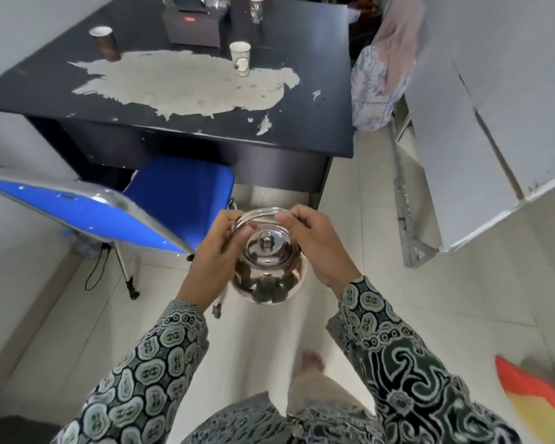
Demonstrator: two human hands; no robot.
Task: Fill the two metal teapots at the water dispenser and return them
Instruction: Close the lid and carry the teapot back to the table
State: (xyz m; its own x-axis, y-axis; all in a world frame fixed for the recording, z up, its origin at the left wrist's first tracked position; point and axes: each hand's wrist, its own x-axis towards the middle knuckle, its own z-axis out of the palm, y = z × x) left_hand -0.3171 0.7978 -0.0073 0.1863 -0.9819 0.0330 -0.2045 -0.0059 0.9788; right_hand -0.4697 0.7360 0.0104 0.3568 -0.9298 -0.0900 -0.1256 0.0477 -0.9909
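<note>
A shiny round metal teapot [268, 270] with its lid on hangs in the air in front of me, above the tiled floor. Both hands grip its arched wire handle: my left hand [217, 254] holds the left end, my right hand [314, 243] holds the right end. The lid knob faces up between them. Only one teapot is in view, and no water dispenser shows.
A dark desk [302, 100] with a worn pale patch stands ahead, carrying three paper cups [240, 58] and a dark box [194, 27]. A blue chair [180, 190] sits at its front, left of the teapot. A white cabinet [494, 129] stands right; a colourful mat [535, 402] lies lower right.
</note>
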